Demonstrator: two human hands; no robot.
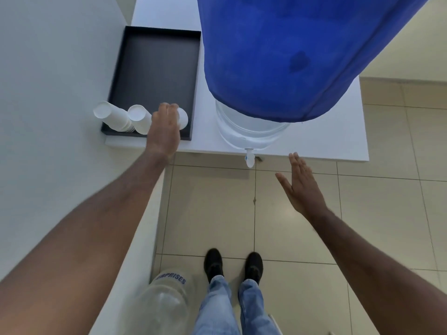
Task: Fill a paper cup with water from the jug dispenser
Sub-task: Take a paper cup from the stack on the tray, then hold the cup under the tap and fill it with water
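Far left, a stack of white paper cups sits upside down at the near-left corner of the black tray, w/ a second stack just beside it to the right. My left hand is over the tray's near edge, fingers curled round a third paper cup, also upside down, next to the second stack; I've got it by the side wall, base peeking out right of my knuckles. Can't tell if it's off the tray floor yet. Tray rests on the white table against the wall.

Down low by my left forearm, a clear empty water jug stands on the tiled floor near my black shoes.

Centre-right, the jug dispenser stands on the table under a blue cover; its white tap sticks out past the table's front edge.

My right hand hangs flat & wide, fingers straight, holding nothing, just right of and below the tap, not touching.
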